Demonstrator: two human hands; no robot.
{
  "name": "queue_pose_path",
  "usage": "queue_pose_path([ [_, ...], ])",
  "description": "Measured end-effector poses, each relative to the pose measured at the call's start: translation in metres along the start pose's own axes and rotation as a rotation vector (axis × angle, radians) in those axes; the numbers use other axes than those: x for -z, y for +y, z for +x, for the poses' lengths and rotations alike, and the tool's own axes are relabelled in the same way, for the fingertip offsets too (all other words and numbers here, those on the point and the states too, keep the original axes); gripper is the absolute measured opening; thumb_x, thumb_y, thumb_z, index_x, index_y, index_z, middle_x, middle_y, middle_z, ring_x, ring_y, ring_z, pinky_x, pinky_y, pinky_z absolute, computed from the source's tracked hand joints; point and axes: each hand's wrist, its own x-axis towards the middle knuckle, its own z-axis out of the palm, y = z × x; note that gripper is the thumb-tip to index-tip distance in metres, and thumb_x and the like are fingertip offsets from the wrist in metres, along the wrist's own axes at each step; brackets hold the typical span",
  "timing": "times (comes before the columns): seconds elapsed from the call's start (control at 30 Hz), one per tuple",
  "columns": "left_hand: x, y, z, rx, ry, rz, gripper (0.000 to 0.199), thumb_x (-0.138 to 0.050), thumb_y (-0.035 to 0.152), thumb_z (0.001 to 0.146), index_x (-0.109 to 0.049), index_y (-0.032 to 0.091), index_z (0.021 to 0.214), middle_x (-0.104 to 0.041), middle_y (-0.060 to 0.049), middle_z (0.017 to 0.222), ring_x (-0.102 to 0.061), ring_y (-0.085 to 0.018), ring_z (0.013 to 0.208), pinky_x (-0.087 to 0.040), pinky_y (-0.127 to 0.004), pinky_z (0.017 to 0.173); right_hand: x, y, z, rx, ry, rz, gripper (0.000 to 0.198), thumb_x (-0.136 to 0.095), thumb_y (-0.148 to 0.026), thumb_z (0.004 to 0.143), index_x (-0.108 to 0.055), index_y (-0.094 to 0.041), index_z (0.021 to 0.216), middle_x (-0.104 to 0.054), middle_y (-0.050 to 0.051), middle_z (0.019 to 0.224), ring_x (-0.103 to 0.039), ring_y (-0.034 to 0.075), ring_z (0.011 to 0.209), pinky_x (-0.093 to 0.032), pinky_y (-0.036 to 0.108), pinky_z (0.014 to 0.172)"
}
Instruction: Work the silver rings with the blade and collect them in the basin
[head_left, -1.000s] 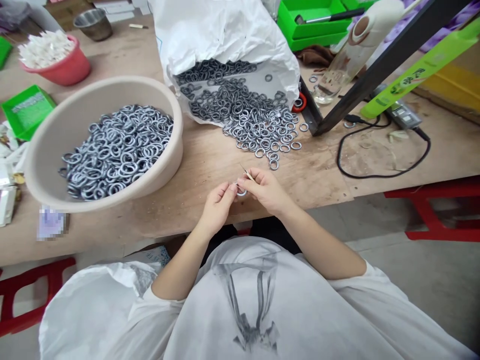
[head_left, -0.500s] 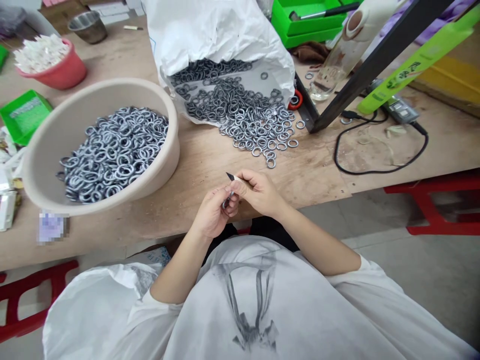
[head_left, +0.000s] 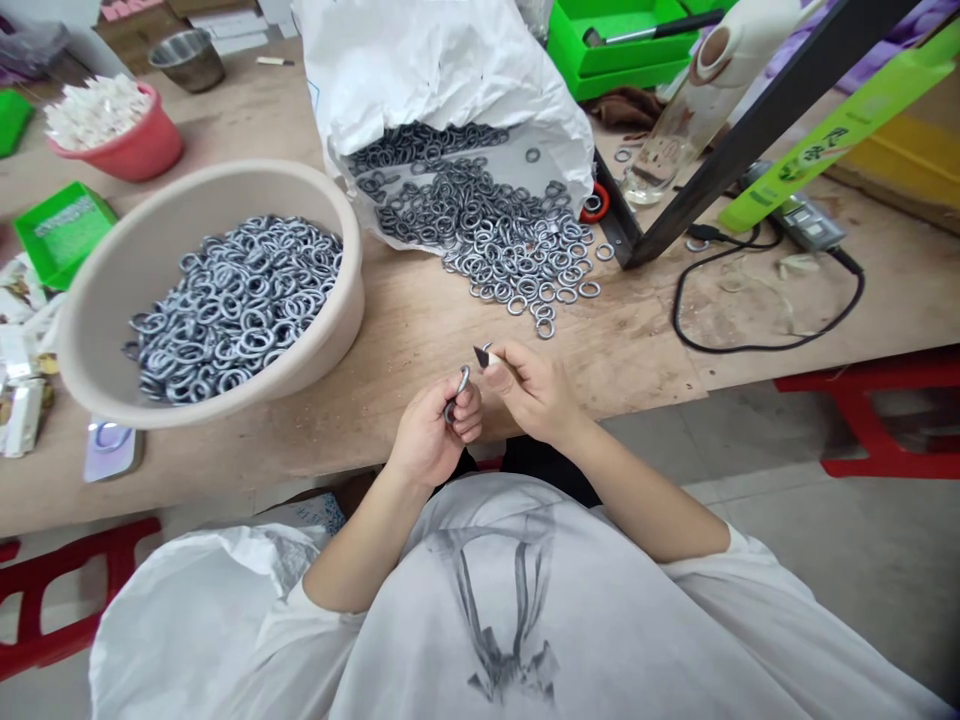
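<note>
My left hand (head_left: 436,428) is closed on a grey ring (head_left: 463,378), which sticks up between thumb and fingers; another ring shows lower in the grip. My right hand (head_left: 537,392) pinches a small craft blade (head_left: 481,356) with a dark pointed tip and a white grip, pointing left. A bit of a ring edge seems to show by the right fingertips. The hands are slightly apart, over the table's front edge. Beyond them, loose grey rings (head_left: 517,255) spill from a white sack (head_left: 450,60). To the left stands a beige basin (head_left: 341,300) heaped with similar rings.
A black metal frame (head_left: 697,150) rises at right, near a clear bottle (head_left: 667,130) and a looped black cable (head_left: 679,300). Green trays (head_left: 67,225), a pink bowl (head_left: 161,135) and a phone (head_left: 112,450) lie left. Red stools (head_left: 885,410) flank the table.
The hands have moved apart, the right one slightly to the right with the blade. More of the ring in my left hand now shows. The view has shifted slightly.
</note>
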Motion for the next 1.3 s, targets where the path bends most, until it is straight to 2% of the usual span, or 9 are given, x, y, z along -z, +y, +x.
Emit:
queue_pose_path([
  [0.17,-0.001,-0.005,0.0,-0.036,0.089,0.001,0.037,-0.067,0.037,0.082,-0.041,0.019,0.062,-0.032,0.006,0.054,-0.029,-0.006,0.045,-0.028,-0.02,0.044,0.0,-0.008,-0.011,0.09,-0.111,-0.217,0.045,-0.039,-0.054,0.099,-0.057,-0.021,0.075,-0.058,0.003,0.07,-0.048,0.015,0.064,-0.03,0.029,0.06],
  [0.37,-0.004,-0.005,-0.003,-0.047,0.026,-0.002,0.036,-0.069,0.031,0.079,-0.042,0.018,0.06,-0.032,0.006,0.053,-0.03,-0.006,0.046,-0.029,-0.019,0.045,-0.001,-0.007,-0.009,0.107,-0.119,-0.253,0.048,-0.037,-0.054,0.1,-0.058,-0.02,0.074,-0.06,0.003,0.07,-0.048,0.014,0.062,-0.028,0.029,0.059],
  [0.53,-0.002,-0.004,-0.01,-0.047,-0.113,0.051,0.038,-0.07,0.034,0.082,-0.047,0.016,0.057,-0.036,0.005,0.053,-0.032,-0.005,0.045,-0.034,-0.02,0.046,0.009,0.02,0.01,-0.223,-0.031,-0.43,0.046,-0.036,-0.05,0.102,-0.066,-0.02,0.086,-0.065,0.004,0.076,-0.057,0.018,0.07,-0.028,0.029,0.061],
  [0.67,0.011,0.002,-0.006,-0.106,-0.013,0.073,0.022,-0.074,0.031,0.078,-0.065,0.012,0.073,-0.055,0.0,0.063,-0.046,-0.006,0.051,-0.042,-0.019,0.05,0.005,0.03,0.024,-0.214,-0.126,-0.662,0.034,-0.058,-0.046,0.093,-0.067,-0.021,0.114,-0.069,0.01,0.111,-0.062,0.026,0.093,-0.034,0.031,0.066],
  [0.77,0.022,0.007,0.001,-0.164,0.096,0.102,0.026,-0.074,0.021,0.073,-0.072,0.013,0.098,-0.066,-0.003,0.076,-0.053,-0.006,0.056,-0.046,-0.018,0.052,-0.002,0.032,0.03,-0.2,-0.177,-0.72,0.029,-0.059,-0.039,0.093,-0.067,-0.021,0.115,-0.068,0.011,0.117,-0.062,0.029,0.098,-0.038,0.034,0.07],
  [0.9,0.03,0.009,0.011,-0.216,0.219,0.087,0.018,-0.07,0.017,0.066,-0.071,0.013,0.084,-0.066,-0.002,0.069,-0.054,-0.007,0.052,-0.043,-0.017,0.047,-0.002,0.034,0.032,-0.27,-0.129,-0.672,0.027,-0.054,-0.032,0.096,-0.069,-0.021,0.116,-0.07,0.011,0.114,-0.063,0.03,0.101,-0.041,0.036,0.077],
  [1.07,0.029,0.003,0.018,-0.239,0.251,0.13,0.018,-0.075,0.026,0.067,-0.068,0.011,0.075,-0.069,-0.005,0.071,-0.054,-0.006,0.051,-0.042,-0.016,0.044,0.002,0.032,0.026,-0.316,-0.111,-0.655,0.029,-0.058,-0.037,0.094,-0.067,-0.021,0.116,-0.068,0.011,0.115,-0.064,0.029,0.097,-0.043,0.035,0.074],
  [1.2,0.027,0.001,0.021,-0.25,0.214,0.191,0.027,-0.083,0.029,0.066,-0.069,0.012,0.083,-0.071,-0.006,0.082,-0.056,-0.005,0.055,-0.043,-0.015,0.046,0.002,0.031,0.022,-0.344,-0.143,-0.784,0.027,-0.056,-0.036,0.095,-0.068,-0.019,0.112,-0.067,0.014,0.115,-0.065,0.03,0.094,-0.042,0.036,0.072],
  [1.3,0.027,0.002,0.022,-0.264,0.211,0.186,0.034,-0.084,0.028,0.064,-0.07,0.015,0.092,-0.065,0.0,0.074,-0.055,-0.006,0.056,-0.044,-0.016,0.047,0.002,0.031,0.023,-0.348,-0.136,-0.789,0.026,-0.052,-0.033,0.097,-0.067,-0.019,0.113,-0.067,0.014,0.116,-0.065,0.03,0.095,-0.042,0.036,0.073],
])
